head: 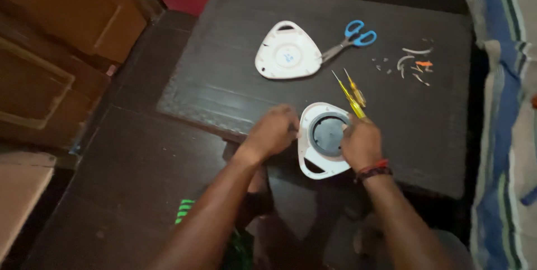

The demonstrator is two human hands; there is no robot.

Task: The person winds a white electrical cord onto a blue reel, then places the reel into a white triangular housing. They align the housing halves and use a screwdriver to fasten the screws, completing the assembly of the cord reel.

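Hands work side by side at the near edge of a dark, wood-grained low table (224,52), seen from above. The right hand (361,142) is curled closed around the handle of a slim yellow screwdriver (348,95), whose shaft angles up and away to the left, out past the knuckles. A second yellow screwdriver (354,88) shows just beside the first; whether the hand holds it too or it lies on the table cannot be told. A red and dark band (373,170) circles the right wrist. This hand rests against the right rim of a white, rounded-triangular plastic shell with a dark round part set in its middle (326,135), which sits at the table's front edge. The left hand (272,132) presses against the shell's left rim, fingers bent inward and knuckles up; it steadies the shell, though whether the fingers close on the rim is hidden. Both forearms reach in from the bottom, angled toward each other.

Farther back on the table lies a matching white triangular plastic cover (287,52), flat and well apart from the hands. Touching its right corner are scissors with blue handles (351,38). To the right lies a scatter of small wire scraps and bits (413,62). A blue-striped cloth (503,113) runs along the right side.
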